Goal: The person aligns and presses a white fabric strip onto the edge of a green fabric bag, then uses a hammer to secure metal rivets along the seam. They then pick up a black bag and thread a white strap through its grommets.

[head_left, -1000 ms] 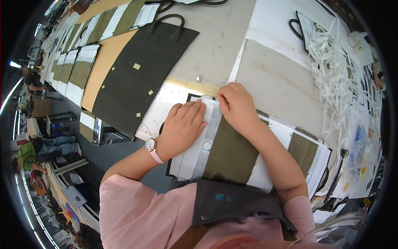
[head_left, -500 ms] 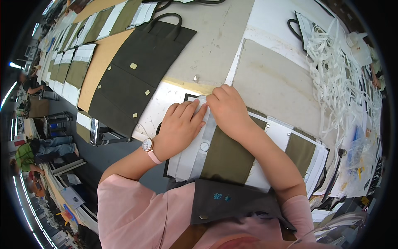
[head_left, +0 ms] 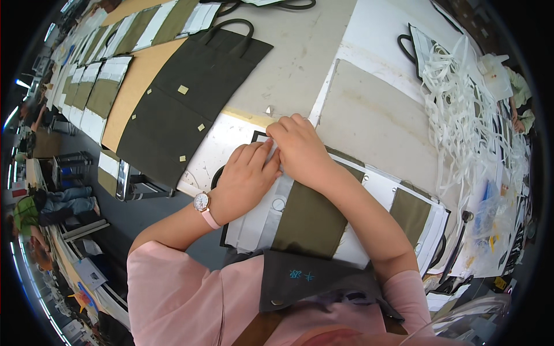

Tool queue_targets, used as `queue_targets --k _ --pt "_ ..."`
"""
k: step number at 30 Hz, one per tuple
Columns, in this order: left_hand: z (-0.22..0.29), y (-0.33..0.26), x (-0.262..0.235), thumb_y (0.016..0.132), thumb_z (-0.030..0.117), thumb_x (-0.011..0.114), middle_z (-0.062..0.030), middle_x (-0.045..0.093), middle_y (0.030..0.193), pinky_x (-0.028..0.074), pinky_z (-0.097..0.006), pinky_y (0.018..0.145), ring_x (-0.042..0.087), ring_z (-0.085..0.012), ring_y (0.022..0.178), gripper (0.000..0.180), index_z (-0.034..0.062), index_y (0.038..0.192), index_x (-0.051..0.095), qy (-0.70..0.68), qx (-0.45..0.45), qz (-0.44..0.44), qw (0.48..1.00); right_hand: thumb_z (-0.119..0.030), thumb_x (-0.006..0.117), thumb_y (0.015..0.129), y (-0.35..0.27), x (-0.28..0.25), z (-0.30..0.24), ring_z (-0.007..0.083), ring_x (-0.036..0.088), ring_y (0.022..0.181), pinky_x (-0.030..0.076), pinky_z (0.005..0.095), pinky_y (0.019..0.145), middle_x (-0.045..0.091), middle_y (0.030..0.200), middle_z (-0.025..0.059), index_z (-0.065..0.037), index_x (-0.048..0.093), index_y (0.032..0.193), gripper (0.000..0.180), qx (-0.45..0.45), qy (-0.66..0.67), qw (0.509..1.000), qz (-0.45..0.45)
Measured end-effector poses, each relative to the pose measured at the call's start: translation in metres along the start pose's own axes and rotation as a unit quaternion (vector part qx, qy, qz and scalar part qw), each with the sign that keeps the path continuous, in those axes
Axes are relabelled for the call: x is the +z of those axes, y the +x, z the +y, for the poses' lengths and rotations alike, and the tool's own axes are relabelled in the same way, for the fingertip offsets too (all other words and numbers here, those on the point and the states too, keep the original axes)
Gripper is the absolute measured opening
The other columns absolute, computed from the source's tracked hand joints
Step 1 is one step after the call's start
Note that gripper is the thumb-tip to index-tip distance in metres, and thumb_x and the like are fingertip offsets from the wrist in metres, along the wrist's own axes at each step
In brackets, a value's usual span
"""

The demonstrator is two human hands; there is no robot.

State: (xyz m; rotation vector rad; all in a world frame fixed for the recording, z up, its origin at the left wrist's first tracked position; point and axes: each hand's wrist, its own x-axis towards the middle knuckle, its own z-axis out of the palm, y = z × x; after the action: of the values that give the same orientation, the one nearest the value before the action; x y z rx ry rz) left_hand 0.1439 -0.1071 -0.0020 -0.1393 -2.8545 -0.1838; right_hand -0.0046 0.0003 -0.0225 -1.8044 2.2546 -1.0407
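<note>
**Both hands close on the top edge of the bag panel**

The left hand (head_left: 245, 176) and right hand (head_left: 300, 150) lie flat, fingers pressed down and gripping nothing, on the olive-and-white bag panel (head_left: 306, 222) that rests on the worktop (head_left: 300, 52) right in front of the person. A second ago the hands sat a little apart; now the right one has slid toward ten o'clock and the fingertips meet at the panel's upper edge — they look to be smoothing or folding that edge down, though that is only my reading.

At ten o'clock from the hands a large dark bag (head_left: 184, 109) lies spread out with small tan squares on it; at two o'clock a tangle of white straps (head_left: 461, 98) is heaped.

What the fingertips actually pinch is hidden under the hands. The panel's near end disappears beneath the person's dark apron (head_left: 311, 282), and the stack of panels at four o'clock is bent by the lens — hard to count.
</note>
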Motion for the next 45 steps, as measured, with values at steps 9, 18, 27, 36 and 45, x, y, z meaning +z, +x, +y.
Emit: queue_targets --k 9,18,27,36,45 --pt "0.003 0.001 -0.002 0.080 0.015 0.075 -0.0166 0.061 0.125 0.048 -0.042 0.096 0.059 -0.0305 0.112 0.046 -0.0005 0.122 0.064 -0.017 -0.020 -0.003 1.000 0.006 0.064 0.078 0.002 -0.005 0.005 0.0353 0.056 0.101 0.044 0.0434 0.092 0.065 0.106 0.0145 0.000 0.061 0.106 0.029 0.041 0.057 0.996 -0.046" --pt "0.000 0.002 -0.004 0.082 0.016 0.074 -0.0140 0.062 0.127 0.047 -0.041 0.097 0.059 -0.0269 0.113 0.048 -0.0031 0.125 0.063 -0.008 0.009 -0.012 1.000 0.006 0.058 0.087 -0.003 0.002 0.007 0.0334 0.058 0.096 0.048 0.0420 0.088 0.064 0.106 0.0158 -0.001 0.061 0.109 0.023 0.024 0.099 0.995 0.019" --pt "-0.001 0.005 -0.010 0.084 0.022 0.073 -0.0112 0.067 0.122 0.048 -0.039 0.094 0.062 -0.0240 0.109 0.047 -0.0007 0.125 0.065 0.034 0.016 -0.030 0.999 0.002 0.062 0.088 -0.023 -0.029 0.007 0.0328 0.059 0.088 0.050 0.0415 0.078 0.061 0.096 0.0144 -0.002 0.059 0.104 0.017 0.150 0.214 0.963 0.064" --pt "0.001 0.007 -0.011 0.085 0.023 0.073 -0.0105 0.065 0.124 0.047 -0.039 0.094 0.061 -0.0238 0.109 0.053 0.0004 0.131 0.061 0.018 -0.003 -0.051 0.999 0.000 0.068 0.079 -0.042 -0.012 0.005 0.0289 0.056 0.085 0.049 0.0397 0.076 0.058 0.087 0.0093 -0.003 0.064 0.086 0.009 0.047 -0.016 0.996 0.081" --pt "0.000 0.008 -0.010 0.085 0.020 0.072 -0.0089 0.063 0.121 0.045 -0.039 0.094 0.058 -0.0253 0.108 0.056 0.0009 0.136 0.058 -0.009 -0.018 -0.061 0.998 -0.001 0.067 0.077 -0.034 -0.009 0.001 0.0285 0.054 0.086 0.045 0.0402 0.078 0.056 0.087 0.0103 -0.004 0.063 0.085 0.010 0.064 -0.030 0.991 0.112"
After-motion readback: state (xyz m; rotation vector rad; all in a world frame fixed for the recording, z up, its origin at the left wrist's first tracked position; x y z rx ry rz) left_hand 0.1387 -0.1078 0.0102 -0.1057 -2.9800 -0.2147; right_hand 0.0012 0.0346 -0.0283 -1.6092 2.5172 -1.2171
